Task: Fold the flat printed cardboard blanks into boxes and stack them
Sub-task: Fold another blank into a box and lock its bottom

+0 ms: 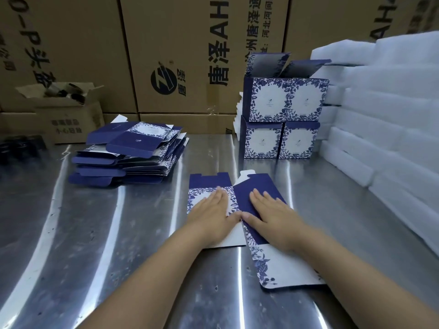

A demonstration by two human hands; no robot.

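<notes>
Leftmost, a small open brown carton [71, 108] is seen against the wall of large printed shipping cartons [180, 55]. Beside it, on the steel table [95, 233], a loose pile of flat blue-and-white blanks [128, 157] is stacked, well apart from the hands. Near the middle of the table, one flat blank [240, 217] is spread out, its navy flaps pointing away from the person and its floral panel reaching toward the near edge. The left hand [211, 214] is laid flat on the floral panel, fingers extended and together, palm down; nothing is gripped, the card is only pressed. Just beside it, the right hand [273, 217] is likewise laid open and flat on the navy panel, which is tilted slightly against the left half, and nothing is clasped by it either. The thumbs of both hands are nearly touching over the central crease. Farther back and to the right, folded boxes [282, 115] are stacked in two tiers, the upper ones with lid flaps standing open. At the far right, white foam slabs [384, 110] are piled against the folded boxes.
</notes>
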